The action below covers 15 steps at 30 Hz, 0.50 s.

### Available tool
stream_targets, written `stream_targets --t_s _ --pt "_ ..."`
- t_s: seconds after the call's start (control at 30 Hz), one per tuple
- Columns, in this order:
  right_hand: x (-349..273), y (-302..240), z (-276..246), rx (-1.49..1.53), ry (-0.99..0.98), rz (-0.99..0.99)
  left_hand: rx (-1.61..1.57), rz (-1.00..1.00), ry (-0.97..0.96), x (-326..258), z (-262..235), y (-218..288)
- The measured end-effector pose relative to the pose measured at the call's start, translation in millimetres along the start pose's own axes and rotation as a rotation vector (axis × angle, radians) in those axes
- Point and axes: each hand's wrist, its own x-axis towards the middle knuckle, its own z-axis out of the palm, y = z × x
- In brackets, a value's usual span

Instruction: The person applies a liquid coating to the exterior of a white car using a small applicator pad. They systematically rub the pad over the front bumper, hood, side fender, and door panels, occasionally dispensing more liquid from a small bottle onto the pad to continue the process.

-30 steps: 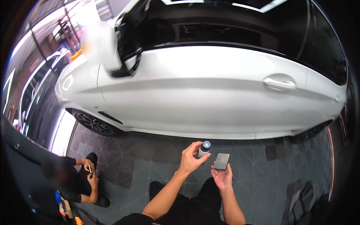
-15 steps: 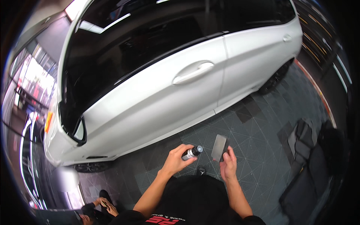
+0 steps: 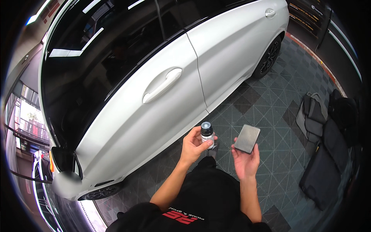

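You stand on a floor (image 3: 266,112) of grey and dark ribbed tiles, close beside a white car (image 3: 154,116). Your left hand (image 3: 193,147) is closed around a small bottle (image 3: 207,134) with a dark cap, held upright in front of your chest. Just beside it, a little apart, your right hand (image 3: 245,160) pinches a flat grey rectangular pad (image 3: 247,138) by its lower edge, fingers curled behind it. The car's door handle (image 3: 162,86) sits above the bottle. To your right, dark bags (image 3: 324,154) lie on the tiles; a dark sign panel (image 3: 309,15) with small orange and white lettering stands beyond the rear wheel (image 3: 269,57).
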Motion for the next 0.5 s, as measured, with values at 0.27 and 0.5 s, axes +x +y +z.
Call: stream_targets --t_s 0.27,0.5 --pt "77.4 -33.6 -36.6 -0.042 0.112 0.009 -0.072 -0.064 -0.105 136.8 43.4 -33.5" --pt "192.7 -150.9 -15.1 -0.493 0.083 -0.303 -0.069 -0.106 -0.36 299.9 111.4 -56.6"
